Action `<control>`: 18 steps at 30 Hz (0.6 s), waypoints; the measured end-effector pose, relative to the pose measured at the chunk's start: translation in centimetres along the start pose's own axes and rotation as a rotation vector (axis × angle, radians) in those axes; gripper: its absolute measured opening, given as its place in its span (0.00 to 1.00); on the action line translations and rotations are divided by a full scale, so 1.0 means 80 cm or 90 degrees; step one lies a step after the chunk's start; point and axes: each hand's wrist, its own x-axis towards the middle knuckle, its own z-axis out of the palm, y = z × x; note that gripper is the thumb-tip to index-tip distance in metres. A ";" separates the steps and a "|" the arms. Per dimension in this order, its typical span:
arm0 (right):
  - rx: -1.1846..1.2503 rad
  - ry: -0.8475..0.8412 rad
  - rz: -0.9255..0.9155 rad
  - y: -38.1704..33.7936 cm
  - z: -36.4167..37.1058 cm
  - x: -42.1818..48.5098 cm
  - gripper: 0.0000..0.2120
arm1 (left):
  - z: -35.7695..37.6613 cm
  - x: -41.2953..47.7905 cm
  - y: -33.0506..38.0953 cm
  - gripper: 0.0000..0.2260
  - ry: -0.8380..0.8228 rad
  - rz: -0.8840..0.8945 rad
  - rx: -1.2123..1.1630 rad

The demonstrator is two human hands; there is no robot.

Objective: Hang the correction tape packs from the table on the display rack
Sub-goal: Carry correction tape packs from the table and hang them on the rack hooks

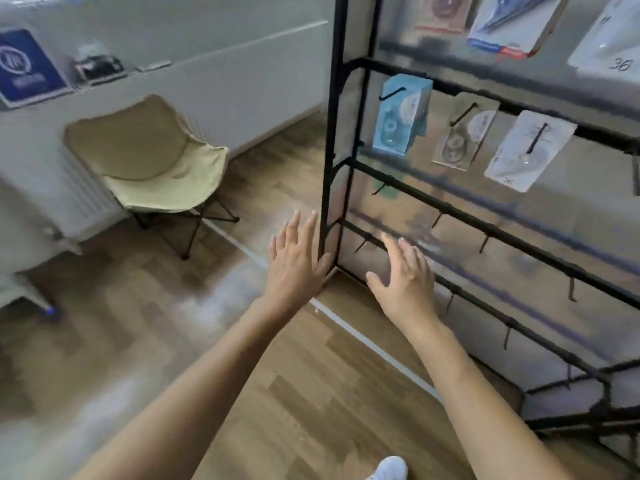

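White shoe (389, 469) is being glimpsed at the bottom edge, on the wood-plank floor (294, 393). Both bare forearms are being stretched forward over it.

Left hand (294, 258) is being held flat, fingers straight and spread, nothing in it, just beside the black corner post of the display rack (332, 133). Contact with the post cannot be told. Right hand (405, 275) is being held with fingers loosely spread, likewise gripping nothing, in front of the rack's low rails; part of one rail is being hidden behind it. Hooks (571, 289) are being seen jutting from those lower rails. A white floor line (363, 337) is being crossed by both arms.

Higher up, three correction tape packs are being carried on the hooks of one rail: blue pack (401, 116) leftmost, clear-fronted pack (462, 133) beside it, white-carded pack (528, 150) rightmost, marked 36. Upper packs (512, 22) are being cut off by the top edge, blurred.

Beyond, to the left, a beige folding chair (156, 157) is being backed by a white radiator (79, 188). A blue sign (26, 67) is being propped on the ledge above.
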 end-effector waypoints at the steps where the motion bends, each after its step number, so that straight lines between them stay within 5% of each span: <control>1: 0.003 -0.019 -0.011 -0.024 0.016 -0.007 0.30 | -0.016 -0.013 -0.028 0.31 0.004 -0.023 0.009; 18: 0.059 -0.308 -0.378 -0.433 0.266 -0.070 0.31 | -0.250 -0.231 -0.398 0.29 0.187 -0.522 0.055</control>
